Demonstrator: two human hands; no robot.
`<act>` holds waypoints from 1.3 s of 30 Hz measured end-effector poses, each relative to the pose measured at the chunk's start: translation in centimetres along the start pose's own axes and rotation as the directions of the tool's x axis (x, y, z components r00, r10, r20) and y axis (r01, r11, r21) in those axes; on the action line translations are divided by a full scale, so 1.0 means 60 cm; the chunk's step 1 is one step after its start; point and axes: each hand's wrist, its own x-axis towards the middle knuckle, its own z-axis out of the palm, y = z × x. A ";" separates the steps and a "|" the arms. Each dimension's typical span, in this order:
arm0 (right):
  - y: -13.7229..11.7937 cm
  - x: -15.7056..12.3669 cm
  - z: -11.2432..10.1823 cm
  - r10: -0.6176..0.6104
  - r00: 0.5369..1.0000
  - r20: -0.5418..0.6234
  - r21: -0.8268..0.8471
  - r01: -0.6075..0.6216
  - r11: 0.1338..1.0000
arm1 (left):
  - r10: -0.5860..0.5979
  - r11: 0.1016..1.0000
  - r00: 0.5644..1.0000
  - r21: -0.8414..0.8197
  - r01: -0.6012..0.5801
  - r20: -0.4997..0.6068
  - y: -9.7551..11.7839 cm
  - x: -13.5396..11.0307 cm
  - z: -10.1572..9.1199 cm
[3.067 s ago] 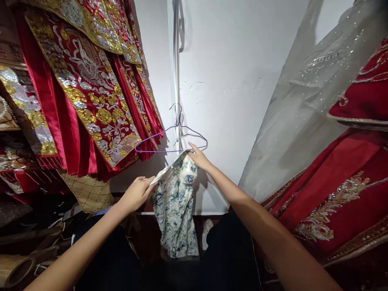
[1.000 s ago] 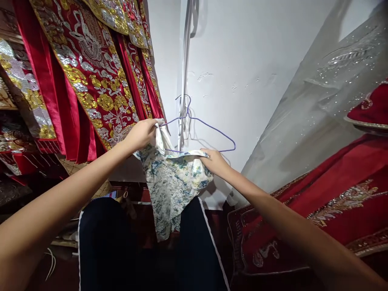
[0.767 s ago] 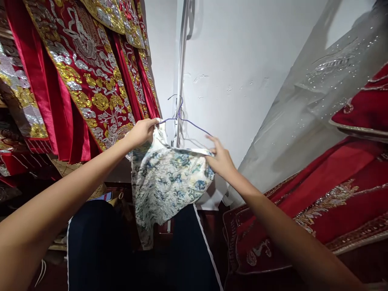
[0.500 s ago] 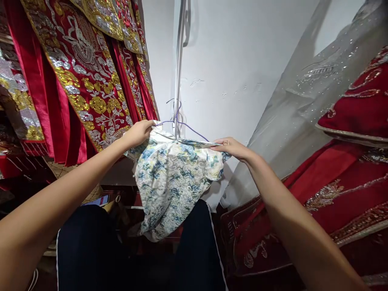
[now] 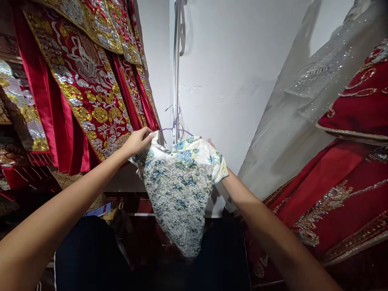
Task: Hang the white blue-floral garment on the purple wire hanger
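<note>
A short-sleeved floral dress in white, blue and green hangs in front of me on a thin purple wire hanger, whose hook points up and to the left. My left hand is closed on the dress at its left shoulder, beside the collar and the hanger's left arm. Behind the right sleeve, my right hand is mostly hidden; only a little skin shows above the shoulder, and its fingers cannot be made out. The lower arms of the hanger lie inside the dress.
Red robes embroidered in gold and silver hang at the left. A sheer sequined veil and a red beaded gown stand at the right. A metal pole runs up the white wall. A phone lies low at the left.
My right hand has gone from gripping the right shoulder's edge in plain view to behind the dress. The dress now hangs flatter, front toward me. My left hand keeps its hold.
</note>
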 end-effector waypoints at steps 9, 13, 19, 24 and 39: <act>-0.047 -0.081 -0.030 -0.219 0.908 -0.357 -0.275 0.122 0.954 | -0.064 0.997 0.972 -0.049 0.054 -0.228 -0.020 -0.016 -0.007; -0.075 -0.086 -0.002 -0.244 0.810 -0.533 -0.140 0.200 0.970 | 0.089 0.995 0.913 0.002 -0.096 -0.399 0.071 -0.010 -0.027; -0.050 -0.098 0.036 -0.314 0.702 -0.639 -0.190 0.251 0.949 | 0.150 0.916 0.979 -0.352 -0.191 -0.141 0.200 -0.069 -0.039; -0.026 -0.107 0.053 -0.283 0.655 -0.700 -0.105 0.299 0.949 | 0.038 0.751 0.997 -0.660 0.017 0.068 0.235 -0.113 -0.033; 0.050 -0.279 0.175 -0.035 0.905 0.423 -0.442 0.240 0.865 | -0.214 0.301 0.753 -0.691 0.657 0.622 0.186 -0.249 -0.023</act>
